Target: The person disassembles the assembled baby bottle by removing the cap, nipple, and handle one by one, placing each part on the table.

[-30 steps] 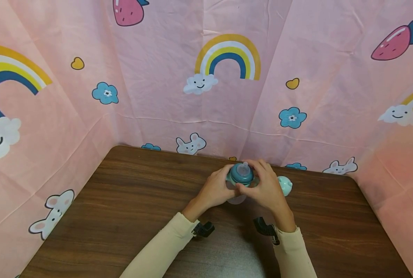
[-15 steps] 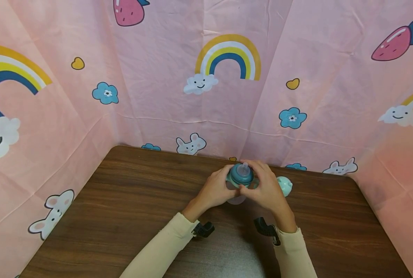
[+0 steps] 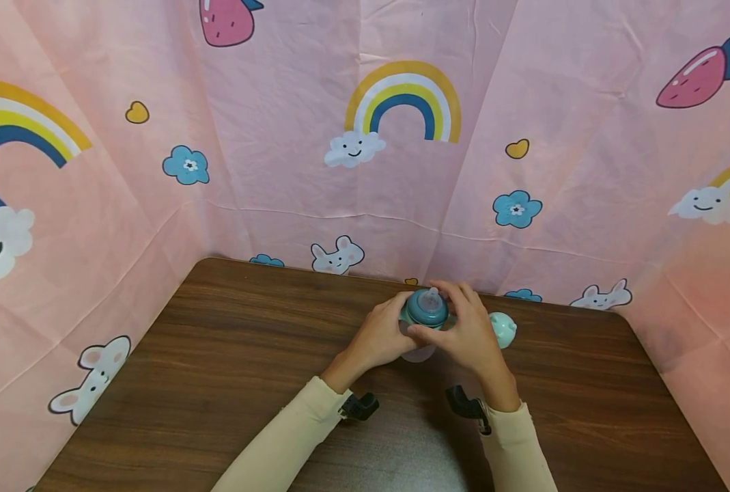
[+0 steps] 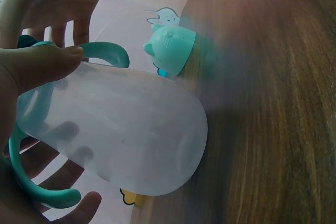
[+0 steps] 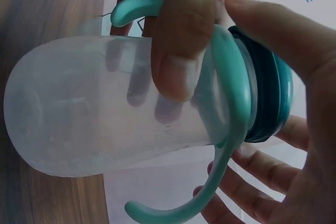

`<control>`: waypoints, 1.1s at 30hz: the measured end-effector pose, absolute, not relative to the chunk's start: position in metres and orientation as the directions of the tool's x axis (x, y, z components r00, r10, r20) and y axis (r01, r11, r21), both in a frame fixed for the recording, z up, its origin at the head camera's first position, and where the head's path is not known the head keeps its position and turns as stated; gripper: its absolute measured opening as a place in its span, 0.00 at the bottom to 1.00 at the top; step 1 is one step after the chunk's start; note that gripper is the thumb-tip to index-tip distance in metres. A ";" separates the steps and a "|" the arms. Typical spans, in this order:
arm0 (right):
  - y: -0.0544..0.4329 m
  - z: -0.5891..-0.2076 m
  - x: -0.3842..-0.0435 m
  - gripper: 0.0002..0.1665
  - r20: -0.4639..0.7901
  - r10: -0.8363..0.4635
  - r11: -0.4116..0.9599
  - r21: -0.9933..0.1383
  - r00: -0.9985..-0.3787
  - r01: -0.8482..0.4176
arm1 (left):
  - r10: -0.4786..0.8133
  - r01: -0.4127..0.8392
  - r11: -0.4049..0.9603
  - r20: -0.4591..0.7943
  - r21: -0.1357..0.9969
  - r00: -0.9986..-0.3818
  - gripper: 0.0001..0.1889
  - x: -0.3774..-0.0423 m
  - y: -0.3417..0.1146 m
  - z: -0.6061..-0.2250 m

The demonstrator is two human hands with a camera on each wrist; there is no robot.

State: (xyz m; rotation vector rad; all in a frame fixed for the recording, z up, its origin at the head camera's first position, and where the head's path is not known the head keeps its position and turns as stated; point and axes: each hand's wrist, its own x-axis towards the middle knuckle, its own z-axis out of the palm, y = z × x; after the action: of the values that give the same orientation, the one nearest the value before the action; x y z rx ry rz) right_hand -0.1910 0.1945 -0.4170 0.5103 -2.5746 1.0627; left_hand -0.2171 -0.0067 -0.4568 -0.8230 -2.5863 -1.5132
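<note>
A baby bottle [image 4: 131, 124] with a frosted body stands upright near the table's back edge. It has mint-green handles [image 5: 231, 87], a dark teal collar [image 3: 427, 313] and a clear nipple [image 3: 431, 298] on top. My left hand [image 3: 380, 335] grips the body just below the collar, thumb on the near side and fingers behind. Around the collar curl the thumb and fingers of my right hand [image 3: 470, 335]; how firmly they press cannot be told. Just right of that hand, a mint-green cap [image 3: 504, 330] with small animal ears rests on the table.
The dark wood table [image 3: 248, 383] ends close behind the bottle, where a pink printed cloth [image 3: 395, 184] hangs. More cloth rises along both sides. A black wrist mount [image 3: 360, 406] sits on each sleeve.
My right thumb first slid slightly right, then swung left across the front of the collar, with the right wrist shifting a little left. My left hand and the bottle stay put.
</note>
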 end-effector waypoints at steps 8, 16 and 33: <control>0.194 -0.417 -0.192 0.48 0.418 -0.208 0.662 -0.605 -0.884 -0.442 | 0.424 0.463 0.383 0.293 0.799 -0.857 0.41 -0.217 -0.007 -0.456; 0.195 -0.417 -0.192 0.44 0.431 -0.219 0.654 -0.601 -0.875 -0.460 | 0.421 0.472 0.386 0.303 0.793 -0.855 0.41 -0.217 -0.006 -0.456; 0.195 -0.416 -0.192 0.40 0.436 -0.244 0.630 -0.608 -0.866 -0.483 | 0.421 0.495 0.403 0.325 0.770 -0.847 0.40 -0.217 -0.006 -0.456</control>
State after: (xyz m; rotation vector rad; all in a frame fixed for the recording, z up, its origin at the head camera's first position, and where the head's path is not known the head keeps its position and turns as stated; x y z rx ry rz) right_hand -0.1920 0.1946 -0.4160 0.5855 -2.5423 1.0816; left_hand -0.2168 -0.0063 -0.4561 -0.8391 -2.5646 -1.4494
